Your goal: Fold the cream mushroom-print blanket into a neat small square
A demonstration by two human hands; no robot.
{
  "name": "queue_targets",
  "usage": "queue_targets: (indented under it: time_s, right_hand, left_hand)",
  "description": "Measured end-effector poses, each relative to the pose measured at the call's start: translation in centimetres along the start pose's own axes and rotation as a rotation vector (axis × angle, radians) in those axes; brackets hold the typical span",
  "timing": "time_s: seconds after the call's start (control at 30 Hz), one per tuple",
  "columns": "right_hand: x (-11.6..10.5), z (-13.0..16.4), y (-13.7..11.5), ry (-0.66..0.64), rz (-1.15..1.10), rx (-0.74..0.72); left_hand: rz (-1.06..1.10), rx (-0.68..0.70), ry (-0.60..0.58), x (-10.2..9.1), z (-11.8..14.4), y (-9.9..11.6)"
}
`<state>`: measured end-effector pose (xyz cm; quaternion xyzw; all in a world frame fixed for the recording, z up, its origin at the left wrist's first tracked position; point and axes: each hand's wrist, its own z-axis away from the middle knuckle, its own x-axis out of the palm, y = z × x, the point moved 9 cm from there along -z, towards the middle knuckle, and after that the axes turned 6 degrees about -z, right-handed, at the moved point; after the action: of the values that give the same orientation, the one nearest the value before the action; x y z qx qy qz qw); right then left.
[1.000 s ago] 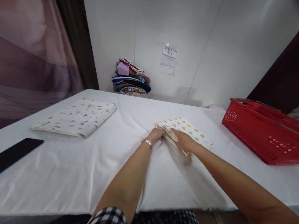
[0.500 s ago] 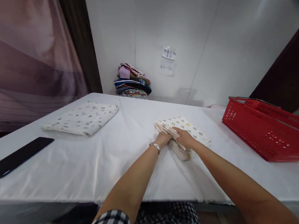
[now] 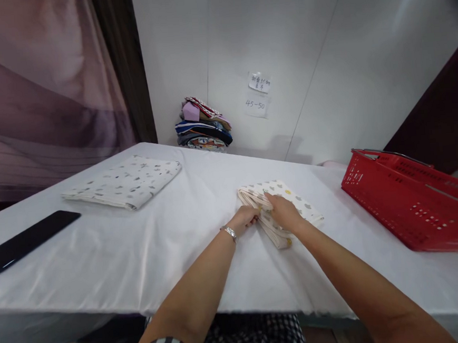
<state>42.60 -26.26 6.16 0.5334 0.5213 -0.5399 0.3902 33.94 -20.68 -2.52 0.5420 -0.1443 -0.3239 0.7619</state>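
Note:
On the white-covered table (image 3: 171,239) lies a cream cloth (image 3: 280,187) with grey shapes and yellow spots, folded flat at the back and bunched in loose layers toward me. My left hand (image 3: 248,215), with a bracelet at the wrist, has its fingers curled in and pinches the cloth's near left edge. My right hand (image 3: 283,210) grips the layers from the right, its index finger lying along the top; its other fingertips are hidden in the folds.
A folded white cloth with grey spots (image 3: 130,179) lies at the left, beside a flat black slab (image 3: 30,240). A red plastic basket (image 3: 413,199) stands at the right. Behind the table's far edge is a stack of folded fabrics (image 3: 204,126) against the wall (image 3: 301,39).
My left hand has drawn slightly left, out from between the layers to the cloth's edge. The right hand has shifted a little over the folds. The cloth stays in place.

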Motion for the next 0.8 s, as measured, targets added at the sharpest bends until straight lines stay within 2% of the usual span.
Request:
queue_targets:
  time_s: [0.1,0.2,0.33,0.63,0.73,0.8]
  right_hand:
    - [0.8,0.5,-1.3,-0.039,0.164,-0.054]
    - [2.5,1.4,-2.5,-0.092,0.18,-0.098]
    - [3.5,2.3,-2.9,-0.087,0.16,-0.076]
    - [3.1,1.7,-2.3,-0.128,0.105,0.053]
    - [2.5,0.8,-1.5,-0.139,0.085,0.1]
    - [1.9,0.2,-0.6,-0.128,0.045,0.13]
  left_hand:
    - [0.035,-0.006,-0.038,0.5,-0.3,-0.2]
    - [0.061,-0.032,-0.093,1.1,-0.6,-0.5]
    - [0.091,-0.05,-0.134,1.5,-0.7,-0.5]
    - [0.153,-0.005,-0.144,1.2,-0.3,0.1]
    - [0.124,0.019,-0.116,0.6,-0.5,0.1]
    - [0.101,0.046,-0.058,-0.3,-1.0,0.2]
